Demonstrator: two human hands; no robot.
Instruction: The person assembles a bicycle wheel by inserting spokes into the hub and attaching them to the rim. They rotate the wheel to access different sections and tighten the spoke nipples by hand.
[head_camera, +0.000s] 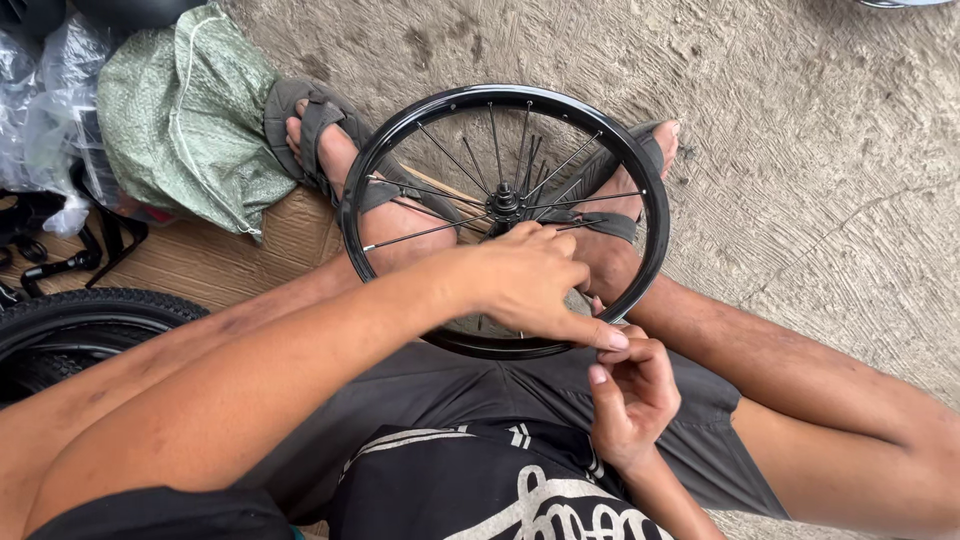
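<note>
A small black bicycle wheel rim (655, 215) with thin spokes and a central hub (503, 203) stands between my sandalled feet, leaning toward me. My left hand (530, 282) reaches across the wheel, its fingers pinched at the near edge of the rim. My right hand (632, 395) sits just below it at my lap, fingers curled close to the same spot on the rim. What the fingertips hold is too small to make out.
A green woven sack (185, 120) and clear plastic bags (45, 90) lie at the upper left. A black tyre (70, 320) and black metal parts (60, 262) rest on brown cardboard (215, 262) at the left. Rough concrete ground (820, 150) spreads to the right.
</note>
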